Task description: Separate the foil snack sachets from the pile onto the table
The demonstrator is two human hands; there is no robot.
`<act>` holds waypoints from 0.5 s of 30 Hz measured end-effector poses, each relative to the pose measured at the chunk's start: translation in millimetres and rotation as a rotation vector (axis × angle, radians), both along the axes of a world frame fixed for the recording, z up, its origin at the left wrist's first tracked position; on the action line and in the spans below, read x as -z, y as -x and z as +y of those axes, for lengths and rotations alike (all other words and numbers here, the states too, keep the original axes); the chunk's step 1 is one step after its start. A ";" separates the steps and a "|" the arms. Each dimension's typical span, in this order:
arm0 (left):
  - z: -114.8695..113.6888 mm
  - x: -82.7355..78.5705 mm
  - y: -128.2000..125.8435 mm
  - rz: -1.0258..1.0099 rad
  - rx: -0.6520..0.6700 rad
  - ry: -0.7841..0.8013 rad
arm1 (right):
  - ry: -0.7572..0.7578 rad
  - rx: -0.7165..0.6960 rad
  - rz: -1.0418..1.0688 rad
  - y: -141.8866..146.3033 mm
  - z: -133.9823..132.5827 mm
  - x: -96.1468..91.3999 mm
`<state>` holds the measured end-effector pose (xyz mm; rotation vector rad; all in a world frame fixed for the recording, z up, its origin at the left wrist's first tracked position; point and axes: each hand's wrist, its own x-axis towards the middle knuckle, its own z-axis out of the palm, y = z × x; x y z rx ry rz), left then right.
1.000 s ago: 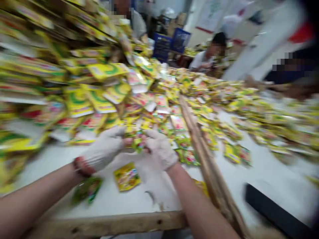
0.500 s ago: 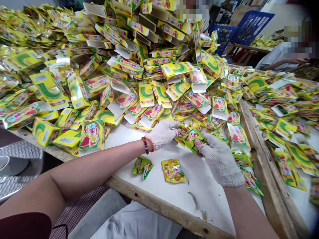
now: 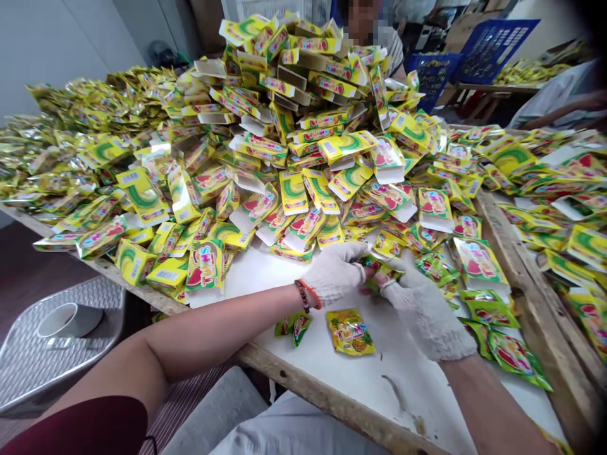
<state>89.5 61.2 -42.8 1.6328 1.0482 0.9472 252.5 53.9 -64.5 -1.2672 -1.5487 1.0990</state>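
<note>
- Firstly, one small green packet (image 3: 389,272), partly hidden by fingers, at the meeting point of both hands, just above the tabletop.
- Left hand (image 3: 334,275), in a pale knitted glove with bare fingertips, pinched narrow on the packet's left side; beaded bracelet (image 3: 302,296) at its wrist.
- Right hand (image 3: 422,309), gloved alike, thumb and fingers closed on the packet's right side.
- One yellow packet (image 3: 351,332) with pineapple print, flat on the white tabletop (image 3: 403,366), just nearer the body than the grip.
- Green packets (image 3: 286,324), beside the left forearm, left of the yellow one.
- Further green packets (image 3: 516,357), right of the right hand, near a wooden divider (image 3: 535,309).
- Large heap of yellow printed boxes (image 3: 348,145), beyond and left of the grip, many with open ends.
- Metal stool (image 3: 102,296) bearing a white cup (image 3: 71,320), well left of the grip.
- Blue baskets (image 3: 496,50), far beyond, to the right.
</note>
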 end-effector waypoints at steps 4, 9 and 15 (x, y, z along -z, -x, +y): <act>-6.3 -29.4 20.8 0.556 -0.174 -0.354 | 0.096 0.057 -0.061 -1.8 1.1 -5.8; 11.3 -58.8 76.3 1.381 -0.136 -0.697 | 0.052 0.091 -0.042 -6.6 5.1 -9.3; 43.1 -69.6 90.4 1.519 0.323 -1.065 | 0.145 0.051 0.225 -5.0 1.1 -16.2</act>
